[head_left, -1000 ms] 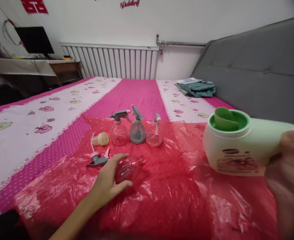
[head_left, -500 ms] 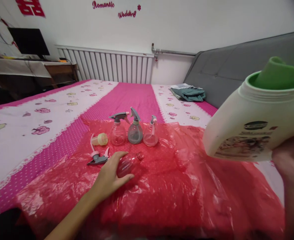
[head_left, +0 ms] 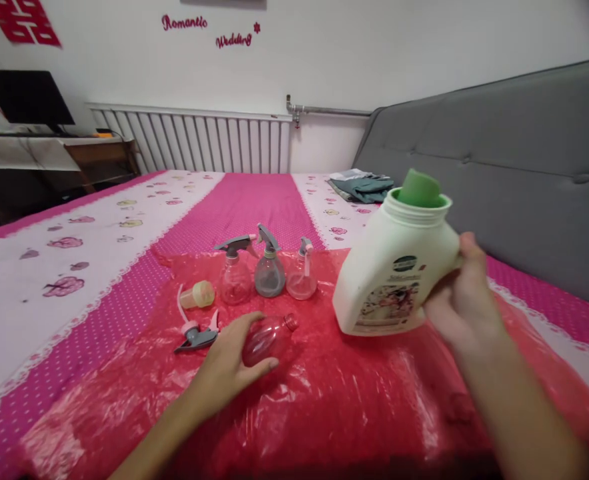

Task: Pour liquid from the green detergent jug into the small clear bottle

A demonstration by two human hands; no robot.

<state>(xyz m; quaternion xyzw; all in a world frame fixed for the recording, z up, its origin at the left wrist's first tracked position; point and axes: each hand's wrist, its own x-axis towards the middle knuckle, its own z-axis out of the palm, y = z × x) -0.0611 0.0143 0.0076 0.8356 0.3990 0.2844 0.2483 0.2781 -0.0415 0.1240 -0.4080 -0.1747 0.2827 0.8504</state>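
My left hand is wrapped round a clear spray bottle without its top, tilted with its open mouth toward the right. In my right hand is a large white detergent jug, gripped by its handle and held up above the red plastic sheet. A green pour spout shows in the jug's uncapped neck. Left of my left hand lies a grey and pink spray head. A pale yellow cap rests on its side behind it.
Behind my left hand stand a clear spray bottle, a greyish one and a smaller one. Folded clothes lie on the bed near the grey headboard. A radiator lines the wall.
The detergent jug has come left and inward, nearer to the clear bottle, and my right hand now shows fully. My left hand keeps its hold. The camera view has shifted slightly.
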